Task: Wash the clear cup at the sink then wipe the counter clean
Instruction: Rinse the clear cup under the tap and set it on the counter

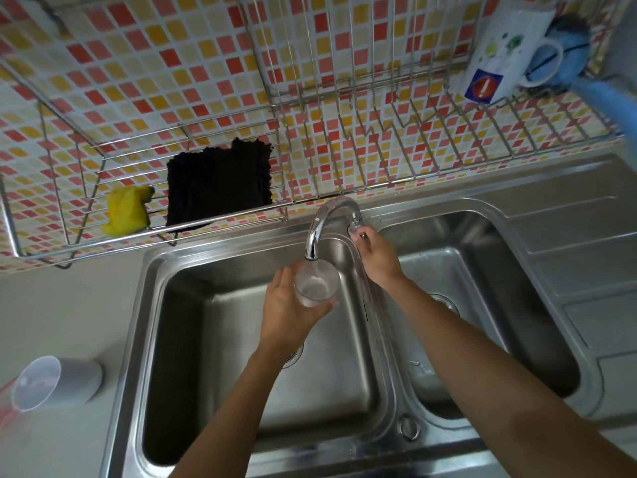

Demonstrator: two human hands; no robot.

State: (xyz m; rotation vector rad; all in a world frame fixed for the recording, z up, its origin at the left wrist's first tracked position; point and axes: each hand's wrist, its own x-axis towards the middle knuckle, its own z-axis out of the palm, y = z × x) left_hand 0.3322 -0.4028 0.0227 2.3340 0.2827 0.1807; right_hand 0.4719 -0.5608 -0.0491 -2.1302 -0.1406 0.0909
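Observation:
My left hand [287,305] holds a clear cup [317,282] upright over the left basin of the steel double sink [138,339]. The cup's mouth sits right under the spout of the chrome tap [322,225], and a little water shows inside it. My right hand [375,255] reaches across to the tap handle [355,226] behind the divider and its fingers are closed on it. A black cloth [219,182] and a yellow sponge [125,210] lie in the wire rack [44,243] on the wall above the left counter.
A second clear cup [34,382] stands beside a grey tumbler [82,379] on the counter [58,315] left of the sink. A white mug [506,50] and a blue brush [582,63] sit in the upper wire dish rack. The draining board [579,257] lies at the right.

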